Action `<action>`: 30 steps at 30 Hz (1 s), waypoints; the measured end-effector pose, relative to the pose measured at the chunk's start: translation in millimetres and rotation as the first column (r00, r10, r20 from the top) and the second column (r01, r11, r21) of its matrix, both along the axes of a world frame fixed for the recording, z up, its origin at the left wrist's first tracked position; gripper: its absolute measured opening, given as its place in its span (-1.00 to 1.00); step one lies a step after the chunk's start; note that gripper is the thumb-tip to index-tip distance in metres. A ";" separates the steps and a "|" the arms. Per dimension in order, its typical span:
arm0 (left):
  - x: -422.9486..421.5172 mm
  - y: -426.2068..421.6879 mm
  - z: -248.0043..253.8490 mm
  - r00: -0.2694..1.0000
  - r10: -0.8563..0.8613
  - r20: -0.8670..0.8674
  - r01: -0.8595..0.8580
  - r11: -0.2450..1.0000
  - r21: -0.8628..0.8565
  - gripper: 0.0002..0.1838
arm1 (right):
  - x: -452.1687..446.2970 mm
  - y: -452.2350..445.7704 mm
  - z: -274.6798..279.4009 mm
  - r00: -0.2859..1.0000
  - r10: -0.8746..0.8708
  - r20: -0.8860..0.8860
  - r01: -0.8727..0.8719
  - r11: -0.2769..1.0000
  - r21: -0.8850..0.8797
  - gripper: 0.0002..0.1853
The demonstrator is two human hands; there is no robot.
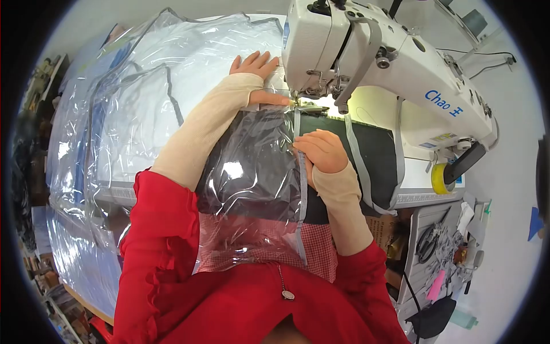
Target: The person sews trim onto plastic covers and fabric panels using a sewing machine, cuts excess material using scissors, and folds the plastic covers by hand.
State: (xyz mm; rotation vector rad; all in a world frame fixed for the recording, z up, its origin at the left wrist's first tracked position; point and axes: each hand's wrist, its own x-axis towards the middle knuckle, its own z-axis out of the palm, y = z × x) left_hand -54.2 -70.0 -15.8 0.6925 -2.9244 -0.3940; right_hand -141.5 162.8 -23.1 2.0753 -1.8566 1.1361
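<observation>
A clear plastic sheet (240, 172) with a grey binding strip (303, 189) along its edge lies over black fabric (372, 155) at the white sewing machine (395, 63). My left hand (256, 77) lies flat, fingers spread, to the left of the needle area (295, 103); its thumb reaches close to the presser foot. Nearer to me, my right hand (324, 151) has its fingers closed on the bound edge of the plastic. From there the strip runs up under the presser foot. The needle tip is too small to make out.
More clear plastic with dark edging (172, 94) spreads over the left of the table and hangs down its side. A grey strip (358, 160) lies across the black fabric. At the lower right, a tray (421, 235) holds scissors (428, 243) and scraps. Yellow tape (440, 178) sits by the machine.
</observation>
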 end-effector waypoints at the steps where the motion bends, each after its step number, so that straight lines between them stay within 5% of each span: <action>1: 0.1 -0.3 -1.3 1.000 -0.001 -0.002 0.001 1.000 0.000 0.29 | 0.4 0.6 1.7 1.000 0.004 0.002 -0.004 1.000 0.012 -0.82; 16: 6.4 -5.3 -13.2 0.982 -0.005 -0.189 -0.016 0.994 -0.107 0.20 | 11.2 -0.6 10.4 1.000 -0.002 0.027 0.000 0.998 0.070 -0.73; 26: 63.9 -61.2 -6.6 0.998 0.042 -0.037 -0.047 0.990 -0.136 0.15 | 39.6 -45.0 -0.1 0.985 0.173 -0.010 -0.173 0.984 0.033 -0.68; 30: 69.5 -76.3 -3.5 0.999 0.017 -0.038 -0.022 0.991 -0.134 0.15 | 46.6 -51.4 -1.1 0.994 0.104 0.044 -0.103 0.994 -0.022 -0.74</action>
